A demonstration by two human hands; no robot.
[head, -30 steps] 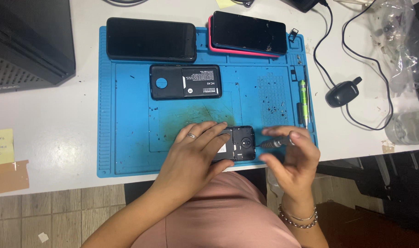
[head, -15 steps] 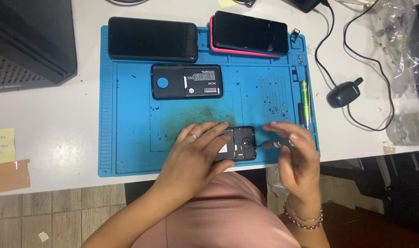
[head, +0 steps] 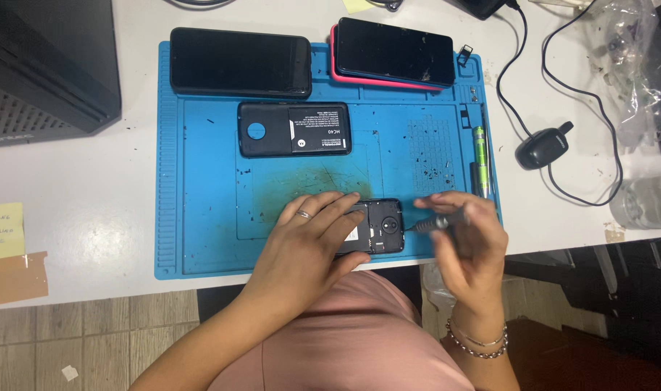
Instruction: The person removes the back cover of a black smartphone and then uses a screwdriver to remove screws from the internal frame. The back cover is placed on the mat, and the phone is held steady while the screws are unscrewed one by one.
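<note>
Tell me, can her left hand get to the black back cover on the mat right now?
Probably yes: the left hand rests on the open phone, and only bare mat lies between it and the back cover.

- White table (head: 91, 188) carries a blue work mat (head: 200, 217) (centre)
- Black box (head: 41, 65) at 10 o'clock
- Yellow sticky note (head: 1, 230) at 8 o'clock
- Black mouse (head: 542, 147) at 2 o'clock

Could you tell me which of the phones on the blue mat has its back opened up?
The small phone under the left hand: its insides show, unlike the others.
</note>
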